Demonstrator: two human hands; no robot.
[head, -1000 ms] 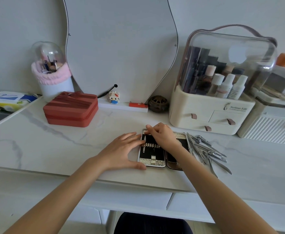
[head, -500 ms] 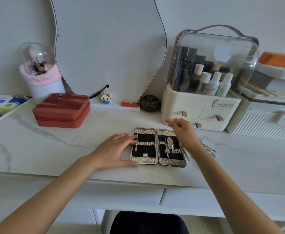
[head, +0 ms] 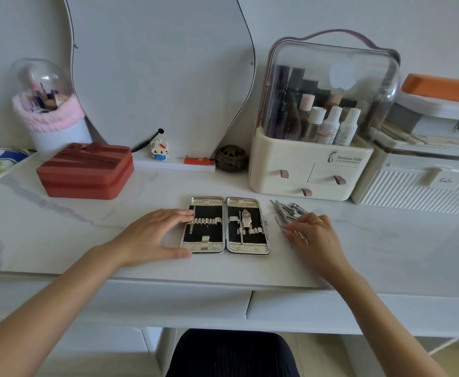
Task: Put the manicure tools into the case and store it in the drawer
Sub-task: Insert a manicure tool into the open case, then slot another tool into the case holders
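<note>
Manicure case (head: 225, 225) lies open and flat on the white marble table (head: 87, 227), near the front edge, both halves face up, black lining visible. Right half holds two tools in its loops: one with a broad pointed head and one thin rod. Left half: row of loops, with what may be one thin tool at its left end; cannot tell for sure.

Left hand (head: 152, 234): palm down beside the case's left edge, fingers straight and spread, fingertips touching the left half's upper rim, thumb against its lower left corner. It grips nothing; it rests against the case.

Right hand (head: 311, 234): over the loose manicure tools (head: 286, 210), which lie in a pile on the table just right of the case. Fingers curled down onto the near end of the pile, touching the metal. Whether a tool is actually pinched: cannot tell, the fingers hide the contact. Ring on one finger.

Behind the case: a cream cosmetics organizer (head: 312, 170) with clear dome lid and small drawers. Left rear: a red zipped box (head: 85, 171). Two drawer fronts (head: 182, 303) show below the table's front edge.
</note>
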